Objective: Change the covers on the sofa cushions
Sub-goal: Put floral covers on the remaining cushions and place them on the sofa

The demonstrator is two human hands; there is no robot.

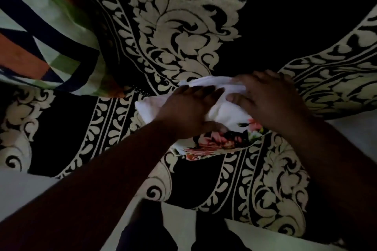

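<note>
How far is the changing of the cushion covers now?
Early, it seems. Done: nothing shows a finished cushion. In hand: the left hand and the right hand both grip a bunched white floral cover over the black-and-cream sofa cloth. Whether a cushion is inside it cannot be told. Left: the multicoloured cushion beside them lies untouched.

Sofa [183, 26] fills the view, black w/ cream scrollwork all over seat & back. On the seat, centre: a white cover [230, 112] w/ pink floral print at its near edge, bunched up, lying right on the upholstery. Far left: a cushion [40, 36] in green, orange, white & navy geometric print, resting on the seat. Pale floor [20, 189] shows below the sofa's front edge.
</note>
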